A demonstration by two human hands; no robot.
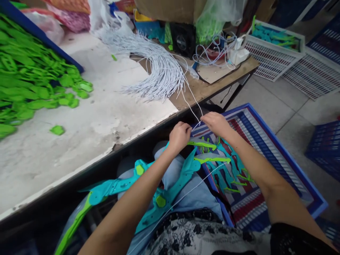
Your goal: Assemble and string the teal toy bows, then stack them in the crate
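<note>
My left hand (179, 136) and my right hand (216, 123) meet just off the table's edge, both pinching a thin white cord (191, 102) that runs up to a bundle of white cords (159, 72) on the table. The left hand also grips the end of a teal plastic strip (172, 186) with green tabs that lies across my lap. A loose end of the cord trails down over my lap (186, 193). More teal and green pieces (225, 170) lie in a blue crate (300, 177) under my right arm.
A big heap of green plastic parts (29, 81) fills the table's left side, with one stray part (57, 130) on the white tabletop (101, 117). Bags, a box and a small fan (183, 42) stand at the back. White baskets (273, 53) and blue crates sit on the floor at right.
</note>
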